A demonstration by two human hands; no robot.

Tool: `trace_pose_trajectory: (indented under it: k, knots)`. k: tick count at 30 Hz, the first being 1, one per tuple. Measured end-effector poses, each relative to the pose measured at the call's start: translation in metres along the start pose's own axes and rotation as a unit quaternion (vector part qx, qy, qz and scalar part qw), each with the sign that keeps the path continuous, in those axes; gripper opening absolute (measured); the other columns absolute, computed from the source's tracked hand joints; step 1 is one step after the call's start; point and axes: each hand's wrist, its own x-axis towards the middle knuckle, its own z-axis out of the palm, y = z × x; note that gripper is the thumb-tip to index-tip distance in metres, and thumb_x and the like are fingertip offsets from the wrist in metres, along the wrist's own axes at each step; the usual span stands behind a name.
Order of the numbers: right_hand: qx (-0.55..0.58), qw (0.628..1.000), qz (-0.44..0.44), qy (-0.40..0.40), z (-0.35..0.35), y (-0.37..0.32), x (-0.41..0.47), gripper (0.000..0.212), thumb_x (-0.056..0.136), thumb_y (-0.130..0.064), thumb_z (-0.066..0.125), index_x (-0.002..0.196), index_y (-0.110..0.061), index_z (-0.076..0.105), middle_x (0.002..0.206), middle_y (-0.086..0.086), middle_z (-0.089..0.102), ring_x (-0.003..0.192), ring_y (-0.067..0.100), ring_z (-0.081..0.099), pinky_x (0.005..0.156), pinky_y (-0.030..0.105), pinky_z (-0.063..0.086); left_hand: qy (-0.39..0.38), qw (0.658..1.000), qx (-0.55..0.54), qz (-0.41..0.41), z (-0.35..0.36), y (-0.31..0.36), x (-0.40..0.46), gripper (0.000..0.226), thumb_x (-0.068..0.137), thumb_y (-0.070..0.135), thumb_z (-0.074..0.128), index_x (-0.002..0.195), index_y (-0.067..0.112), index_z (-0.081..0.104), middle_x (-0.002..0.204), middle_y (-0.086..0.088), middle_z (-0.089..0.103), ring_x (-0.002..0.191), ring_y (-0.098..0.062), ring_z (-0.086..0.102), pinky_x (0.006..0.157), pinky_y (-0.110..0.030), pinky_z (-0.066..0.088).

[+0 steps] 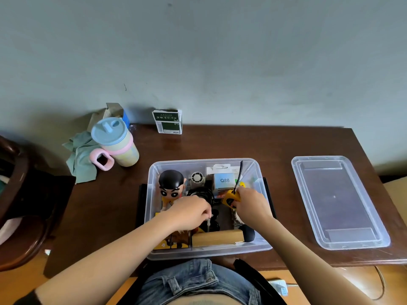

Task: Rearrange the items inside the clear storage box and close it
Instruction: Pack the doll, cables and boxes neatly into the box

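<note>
From the head view, the clear storage box (204,208) is sitting open near the front edge of the brown surface (242,146), roughly at its middle, and its clear lid (339,201) is lying flat on the surface well apart, toward the right edge. Both hands are reaching down into the box. The left hand (191,211) is curling over the middle of the box, its grip narrow, pinching a small pale thing too small to identify, just above a tangle of black cable (201,194). The right hand (252,204) is gripping a yellow and black tool (230,199), fingers wrapped round it, with a black strap (239,175) sticking up from it toward the box's far wall. Inside the box, a cartoon boy figurine (170,186) is standing at the far left corner, a small round fan (196,178) is sitting beside it, and a pale blue carton marked Q88 (224,180) is standing toward the far right. A wooden handle with a black end (222,237) is lying along the near wall. At the far left corner of the surface, a lidded pastel cup (114,144) is standing beside a green cloth (80,157), and a green and white carton (168,122) is standing at the far edge
</note>
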Motion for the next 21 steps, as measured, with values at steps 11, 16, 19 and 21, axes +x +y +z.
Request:
trace_pose_trajectory:
  k: [11,16,19,21]
  knots:
    - [0.031,0.999,-0.014,-0.007,0.006,0.0,-0.005,0.016,0.089,-0.005,0.049,0.09,-0.021,0.051,0.095,0.003,0.063,0.072,0.025,0.056,0.057,0.033,0.046,0.109,0.976,0.183,-0.052,-0.004,-0.002,0.023,0.042,0.089,0.001,0.053,0.126,0.02,0.054,0.114,-0.004,0.054,0.087,-0.026,0.063,0.06,-0.032,0.045]
    - [0.012,0.998,-0.062,-0.006,0.014,-0.003,0.001,0.035,0.09,-0.009,0.052,0.121,-0.024,0.058,0.12,-0.002,0.06,0.096,0.027,0.062,0.072,0.033,0.049,0.118,0.969,0.205,-0.072,-0.005,0.001,0.018,0.036,0.085,-0.003,0.054,0.116,0.015,0.059,0.109,-0.006,0.056,0.088,-0.028,0.061,0.055,-0.032,0.033]
    - [-0.004,0.998,-0.057,-0.004,0.022,-0.008,0.008,0.037,0.087,0.0,0.047,0.116,-0.019,0.06,0.115,0.002,0.062,0.095,0.027,0.062,0.072,0.033,0.05,0.119,0.969,0.201,-0.081,-0.005,0.002,0.018,0.034,0.084,-0.007,0.054,0.11,0.012,0.063,0.11,-0.008,0.055,0.093,-0.029,0.058,0.06,-0.033,0.035]
    - [-0.028,0.998,-0.051,-0.008,0.027,-0.01,0.011,0.034,0.087,0.002,0.044,0.11,-0.015,0.061,0.109,0.005,0.064,0.093,0.028,0.063,0.071,0.034,0.051,0.117,0.973,0.188,-0.067,-0.004,-0.001,0.018,0.035,0.085,-0.008,0.051,0.112,0.011,0.064,0.108,-0.008,0.053,0.095,-0.028,0.056,0.062,-0.033,0.036]
